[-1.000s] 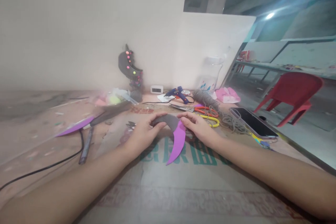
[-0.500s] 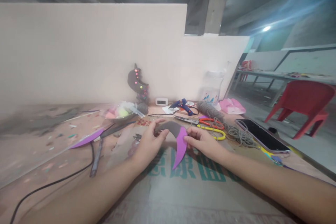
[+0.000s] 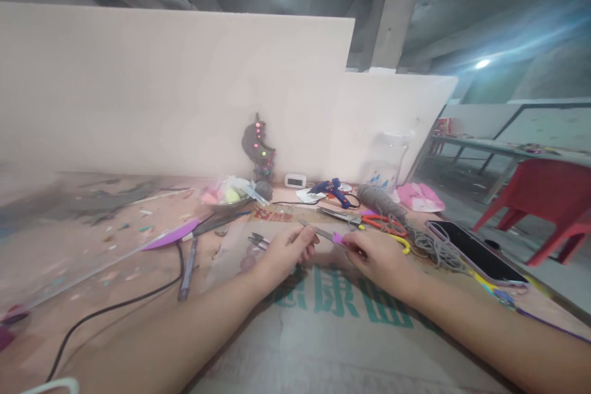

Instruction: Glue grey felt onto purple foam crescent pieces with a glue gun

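Flat grey-and-purple knife-shaped cutout (image 3: pixel 323 233) is edge-on just above the printed cardboard sheet (image 3: pixel 323 332) on the bench (image 3: pixel 115 258), left hand (image 3: pixel 289 252) fingers pinched on its grey end, right hand (image 3: pixel 378 258) fingers on the purple end, so it's supported level.

White partition boards (image 3: pixel 175 92) back the table, with a red chair (image 3: pixel 545 197) and perhaps concrete beams overhead.

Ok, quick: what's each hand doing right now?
Left hand: closed on the grey end of the toy knife.
Right hand: closed on its purple end.
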{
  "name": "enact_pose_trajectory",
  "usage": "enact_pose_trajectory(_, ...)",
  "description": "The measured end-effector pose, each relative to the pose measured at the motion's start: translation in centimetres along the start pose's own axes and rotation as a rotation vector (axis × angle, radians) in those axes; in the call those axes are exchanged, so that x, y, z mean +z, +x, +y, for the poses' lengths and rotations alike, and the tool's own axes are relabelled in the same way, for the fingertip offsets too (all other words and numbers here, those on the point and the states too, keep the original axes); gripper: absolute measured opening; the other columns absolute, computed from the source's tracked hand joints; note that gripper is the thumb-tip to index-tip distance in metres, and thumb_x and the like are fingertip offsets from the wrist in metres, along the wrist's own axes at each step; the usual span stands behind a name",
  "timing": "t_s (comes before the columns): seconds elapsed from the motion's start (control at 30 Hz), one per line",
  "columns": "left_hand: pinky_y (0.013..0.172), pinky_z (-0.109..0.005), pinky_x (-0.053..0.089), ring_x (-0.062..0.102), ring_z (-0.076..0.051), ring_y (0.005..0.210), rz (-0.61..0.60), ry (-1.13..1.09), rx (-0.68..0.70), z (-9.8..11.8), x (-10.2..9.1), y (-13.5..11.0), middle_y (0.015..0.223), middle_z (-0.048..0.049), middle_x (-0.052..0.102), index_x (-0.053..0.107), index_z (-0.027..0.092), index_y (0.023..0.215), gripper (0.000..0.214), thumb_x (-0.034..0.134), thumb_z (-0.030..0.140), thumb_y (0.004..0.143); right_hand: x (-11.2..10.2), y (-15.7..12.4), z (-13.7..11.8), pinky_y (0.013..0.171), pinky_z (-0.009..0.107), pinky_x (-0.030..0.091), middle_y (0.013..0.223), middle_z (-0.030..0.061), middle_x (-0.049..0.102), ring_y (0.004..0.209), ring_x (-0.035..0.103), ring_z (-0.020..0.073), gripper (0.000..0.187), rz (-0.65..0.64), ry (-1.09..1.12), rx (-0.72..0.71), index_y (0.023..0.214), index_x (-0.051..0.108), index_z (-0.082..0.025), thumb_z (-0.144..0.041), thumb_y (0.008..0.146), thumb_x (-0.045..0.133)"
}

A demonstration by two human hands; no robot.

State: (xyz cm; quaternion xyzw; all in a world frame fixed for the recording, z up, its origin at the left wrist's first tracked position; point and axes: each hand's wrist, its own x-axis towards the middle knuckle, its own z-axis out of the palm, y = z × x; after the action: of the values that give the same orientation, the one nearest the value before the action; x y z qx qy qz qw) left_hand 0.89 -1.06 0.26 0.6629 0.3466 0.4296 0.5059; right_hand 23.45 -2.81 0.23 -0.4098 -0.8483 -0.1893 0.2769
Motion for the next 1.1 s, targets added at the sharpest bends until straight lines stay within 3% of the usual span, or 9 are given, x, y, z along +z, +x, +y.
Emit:
enact_pose_trajectory(0.17,0.052,-0.022,0.036,0.048,-0.01,0.051,0.004,0.055,-0.015,0.0,-0.1,0.2,0.056,0.0007,0.053,0.055,0.015,0.065,0.044,0.046,0.055,0.083,-0.6,0.2,-0.6,0.061,0.029,0.035,0.071,0.0045,0.063,0.064,0.054,0.0164,0.014,0.009,-0.108,-0.202,0.087,0.061,-0.019,-0.019,0.09,0.047)
enact_pose_trajectory(0.3,0.05,-0.023,0.038,0.051,-0.011,0.05,0.029,-0.008,-0.058,-0.4,-0.2,0.6,0.058,0.0007,0.057,0.054,0.016,0.068,0.031,0.052,0.044,0.079,-0.9,0.2,-1.1,0.064,0.03,0.039,0.079,0.0062,0.065,0.071,0.057,0.0177,0.013,-0.032,-0.045,-0.207,0.094,0.059,-0.019,-0.024,0.09,0.048)
enact_pose_trajectory(0.37,0.049,-0.022,0.038,0.052,-0.011,0.049,0.08,-0.062,-0.088,-0.5,-0.3,0.8,0.059,0.0009,0.058,0.055,0.016,0.072,0.027,0.053,0.042,0.077,-1.4,0.1,-1.4,0.069,0.031,0.043,0.087,0.0087,0.066,0.079,0.059,0.0197,0.022,-0.04,0.02,-0.202,0.104,0.057,-0.018,-0.032,0.088,0.053)
enact_pose_trajectory(0.5,0.049,-0.021,0.037,0.051,-0.01,0.051,0.179,-0.073,-0.065,-0.4,-0.6,0.8,0.062,0.0005,0.059,0.055,0.015,0.074,0.027,0.056,0.042,0.077,-2.7,0.5,-1.0,0.075,0.034,0.045,0.093,0.0101,0.066,0.083,0.059,0.0208,0.032,0.04,0.11,-0.204,0.112,0.052,-0.017,-0.034,0.086,0.056)
enact_pose_trajectory(0.57,0.051,-0.021,0.037,0.051,-0.01,0.054,0.185,-0.05,-0.031,-0.5,-0.7,0.8,0.064,0.0003,0.059,0.056,0.014,0.076,0.029,0.055,0.043,0.079,-3.2,1.1,-0.1,0.077,0.034,0.046,0.094,0.0094,0.066,0.084,0.06,0.0201,0.027,0.098,0.135,-0.105,0.111,0.053,-0.018,-0.03,0.087,0.054)
enact_pose_trajectory(0.67,0.052,-0.021,0.037,0.05,-0.01,0.055,0.171,-0.046,-0.016,-0.6,-0.7,0.7,0.064,0.0009,0.058,0.057,0.014,0.079,0.032,0.051,0.046,0.082,-3.1,2.1,1.8,0.077,0.032,0.047,0.095,0.0081,0.066,0.085,0.061,0.0194,0.022,0.099,0.188,0.188,0.107,0.056,-0.018,-0.029,0.087,0.051)
enact_pose_trajectory(0.83,0.053,-0.022,0.038,0.051,-0.011,0.055,0.16,-0.001,-0.015,-0.8,-0.7,0.7,0.063,0.0007,0.057,0.056,0.015,0.075,0.034,0.052,0.048,0.082,-1.1,4.5,6.1,0.075,0.031,0.05,0.104,0.0098,0.067,0.085,0.064,0.0195,0.03,-0.151,0.36,0.607,0.109,0.058,-0.015,-0.031,0.084,0.053)
enact_pose_trajectory(0.97,0.054,-0.022,0.037,0.05,-0.011,0.056,0.155,0.06,-0.011,-0.8,-0.9,0.8,0.062,0.0007,0.056,0.055,0.015,0.07,0.037,0.052,0.05,0.081,0.9,7.1,9.1,0.086,0.033,0.047,0.117,0.0142,0.064,0.099,0.062,0.0245,0.043,-0.213,0.371,0.636,0.118,0.058,-0.012,-0.03,0.079,0.061)
enact_pose_trajectory(1.1,0.052,-0.022,0.035,0.048,-0.011,0.054,0.147,0.125,-0.019,-0.8,-1.1,0.8,0.057,0.0018,0.052,0.055,0.016,0.066,0.037,0.053,0.05,0.081,3.0,9.6,10.2,0.08,0.029,0.048,0.109,0.0118,0.069,0.092,0.064,0.0231,0.044,-0.25,0.405,0.634,0.116,0.062,-0.014,-0.025,0.074,0.067)
